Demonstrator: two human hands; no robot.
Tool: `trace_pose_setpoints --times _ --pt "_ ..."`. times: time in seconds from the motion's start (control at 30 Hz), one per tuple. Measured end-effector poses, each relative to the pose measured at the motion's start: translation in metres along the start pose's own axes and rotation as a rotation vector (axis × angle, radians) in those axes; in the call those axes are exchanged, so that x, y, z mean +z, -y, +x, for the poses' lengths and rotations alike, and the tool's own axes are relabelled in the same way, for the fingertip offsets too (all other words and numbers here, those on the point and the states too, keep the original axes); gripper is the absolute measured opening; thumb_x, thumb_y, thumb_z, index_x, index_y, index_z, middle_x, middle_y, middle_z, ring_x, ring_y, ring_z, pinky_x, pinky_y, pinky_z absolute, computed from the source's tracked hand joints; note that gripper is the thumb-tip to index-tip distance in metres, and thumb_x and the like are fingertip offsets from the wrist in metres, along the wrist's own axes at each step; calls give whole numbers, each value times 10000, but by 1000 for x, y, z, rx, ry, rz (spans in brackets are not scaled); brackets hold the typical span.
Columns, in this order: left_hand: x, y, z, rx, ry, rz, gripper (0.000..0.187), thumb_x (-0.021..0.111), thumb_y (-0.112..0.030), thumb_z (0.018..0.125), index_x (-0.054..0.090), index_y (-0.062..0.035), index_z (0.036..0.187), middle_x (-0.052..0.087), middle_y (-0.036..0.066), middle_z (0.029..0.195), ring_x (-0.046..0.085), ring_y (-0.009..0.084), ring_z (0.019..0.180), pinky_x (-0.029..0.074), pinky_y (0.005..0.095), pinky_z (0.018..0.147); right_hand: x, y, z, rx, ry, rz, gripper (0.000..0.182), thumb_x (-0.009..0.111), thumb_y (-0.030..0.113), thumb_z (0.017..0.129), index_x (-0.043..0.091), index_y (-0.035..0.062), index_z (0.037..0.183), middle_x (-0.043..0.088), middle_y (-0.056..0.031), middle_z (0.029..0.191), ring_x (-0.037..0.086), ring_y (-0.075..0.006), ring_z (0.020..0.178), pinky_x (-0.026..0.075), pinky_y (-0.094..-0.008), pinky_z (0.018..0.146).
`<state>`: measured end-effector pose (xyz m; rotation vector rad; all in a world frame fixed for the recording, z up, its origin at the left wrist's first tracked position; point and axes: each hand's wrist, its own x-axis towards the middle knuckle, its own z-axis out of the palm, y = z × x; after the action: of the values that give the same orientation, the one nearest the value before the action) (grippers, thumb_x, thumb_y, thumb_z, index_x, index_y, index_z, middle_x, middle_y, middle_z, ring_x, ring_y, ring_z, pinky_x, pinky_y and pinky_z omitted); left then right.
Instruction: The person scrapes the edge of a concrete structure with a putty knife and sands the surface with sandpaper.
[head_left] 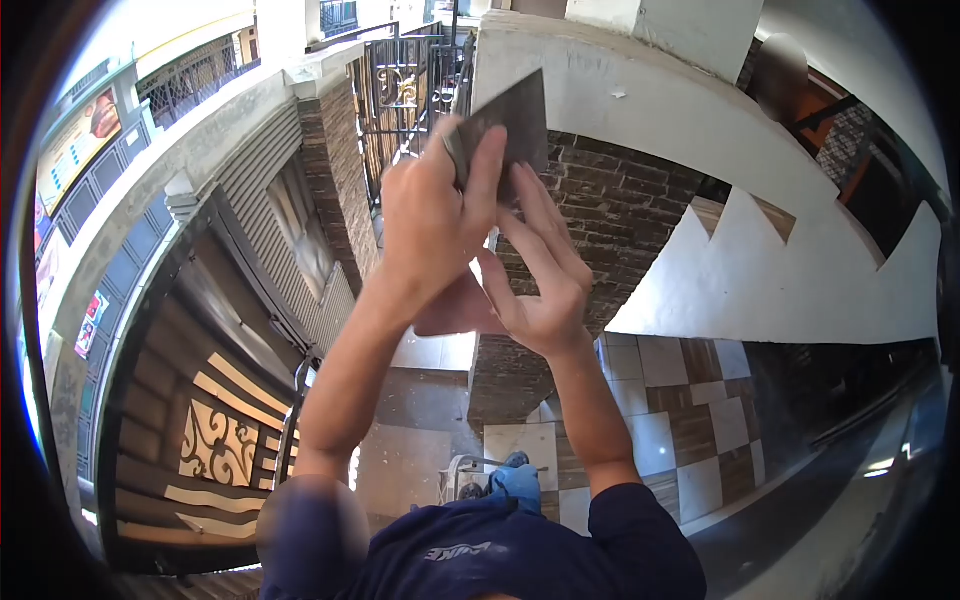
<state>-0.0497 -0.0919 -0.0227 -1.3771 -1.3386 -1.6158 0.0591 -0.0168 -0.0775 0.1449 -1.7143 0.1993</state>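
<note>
In front of the brick wall, my left hand (430,215) is raised and closed on a dark grey, flat, thin-edged plate (520,120) that looks like a scraper blade. The plate tilts upward, and its sharp corner points to the top. Close beside it, my right hand (545,270) is bent, with its fingertips by the lower edge of the grey plate. A reddish-brown flat plate (455,312) shows below the hands, against the right thumb. Whether the two plates are joined is hidden behind the hands.
Ahead stands a half wall with a pale ledge (600,85) and a dark brick face (615,205). A metal gate (215,450) is at the left. Below are checkered floor tiles (670,420) and a metal frame with a blue item (515,487). A person (785,80) is at upper right.
</note>
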Motion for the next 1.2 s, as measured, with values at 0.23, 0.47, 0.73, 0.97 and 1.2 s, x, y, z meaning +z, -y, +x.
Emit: trace_pose_setpoints --times 0.23,0.47,0.73,0.97,1.2 --pt "-4 27 24 174 80 246 305 666 -260 943 588 31 987 601 123 527 603 279 415 450 366 398 -29 -1 -63 423 -31 159 124 704 36 863 705 -20 974 730 -177 1050 722 -201 877 561 -290 778" --pt "7 23 36 284 113 267 300 661 -274 941 577 14 951 602 142 532 606 307 427 461 384 406 -23 -7 -109 787 -27 290 126 674 107 922 727 2 968 756 -113 915 725 -143 795 538 -234 615" --pt "25 31 38 157 67 41 308 659 -270 938 622 31 993 658 186 635 662 387 580 524 444 552 -35 9 -130 870 80 341 141 655 100 945 703 -29 978 745 -121 923 719 -158 779 549 -256 722" --pt "6 43 26 63 105 58 277 678 -230 929 645 27 1028 714 189 759 723 322 675 559 386 596 -88 19 -154 881 37 209 136 658 94 937 698 -36 942 743 -111 890 710 -150 736 546 -254 700" --pt "8 24 34 20 102 110 282 685 -232 928 638 38 996 704 175 714 708 315 612 540 383 562 -137 19 -207 1218 -131 128 157 665 85 926 694 -69 927 735 -131 851 700 -147 710 556 -257 665"
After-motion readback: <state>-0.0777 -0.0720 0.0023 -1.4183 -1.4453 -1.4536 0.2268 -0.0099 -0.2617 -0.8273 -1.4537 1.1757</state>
